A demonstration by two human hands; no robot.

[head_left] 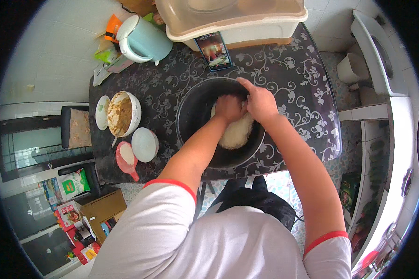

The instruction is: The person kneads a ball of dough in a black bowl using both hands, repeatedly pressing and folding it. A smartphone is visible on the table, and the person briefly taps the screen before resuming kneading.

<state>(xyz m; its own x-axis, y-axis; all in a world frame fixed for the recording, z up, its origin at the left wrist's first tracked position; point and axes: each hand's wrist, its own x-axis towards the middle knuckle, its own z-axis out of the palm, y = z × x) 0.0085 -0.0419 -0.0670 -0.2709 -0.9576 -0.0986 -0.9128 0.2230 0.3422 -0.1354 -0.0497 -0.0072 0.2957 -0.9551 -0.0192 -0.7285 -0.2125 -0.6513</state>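
Inside a dark pot (189, 130), pale dough (238, 135) is pressed by the left hand (230, 109), its finger closure hidden; at one o'clock the rim is covered by the right hand (261, 103), grip unclear, apparently so the pot is steadied.

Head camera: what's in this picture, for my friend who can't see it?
A person's left hand is on pale dough inside a dark pot, the right hand at its rim. The pot sits on a black vine-patterned table, near a phone and bowls.
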